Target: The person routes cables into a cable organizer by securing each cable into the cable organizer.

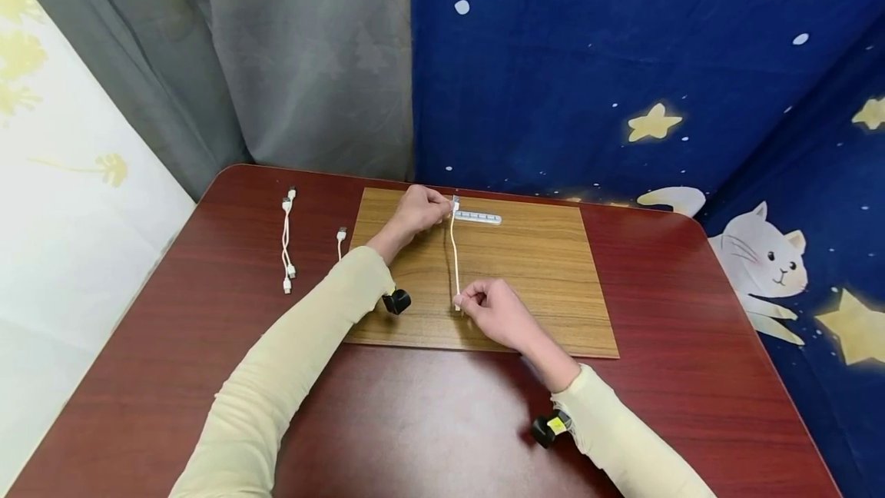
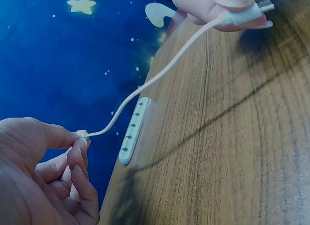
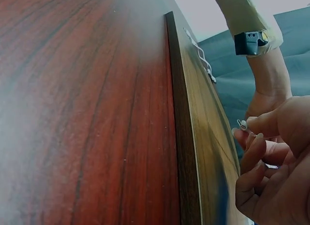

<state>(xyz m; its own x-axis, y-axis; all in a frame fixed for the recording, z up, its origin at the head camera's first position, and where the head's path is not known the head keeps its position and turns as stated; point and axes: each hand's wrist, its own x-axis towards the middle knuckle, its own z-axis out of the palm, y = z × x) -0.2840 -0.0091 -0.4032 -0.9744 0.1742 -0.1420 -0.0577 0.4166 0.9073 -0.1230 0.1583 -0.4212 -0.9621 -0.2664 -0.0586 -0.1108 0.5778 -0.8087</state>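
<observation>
A short white cable (image 1: 454, 252) is stretched between the two hands over a wood-grain board (image 1: 546, 283). The left hand (image 1: 417, 212) pinches its far end by the plug, near the board's back edge. At the near end, the right hand (image 1: 499, 313) pinches the other connector between thumb and finger; its metal tip points out past the fingers in the left wrist view. Just right of the left hand lies a pale slotted strip (image 1: 478, 217), its row of several slots showing in the left wrist view (image 2: 134, 131). The cable hangs above the board and casts a shadow.
Two white cables (image 1: 286, 240) lie together on the red-brown table (image 1: 207, 313) at the left. Another white cable (image 1: 342, 235) lies beside the board's left edge, partly hidden by the left sleeve. Curtains (image 1: 318, 60) stand behind the table.
</observation>
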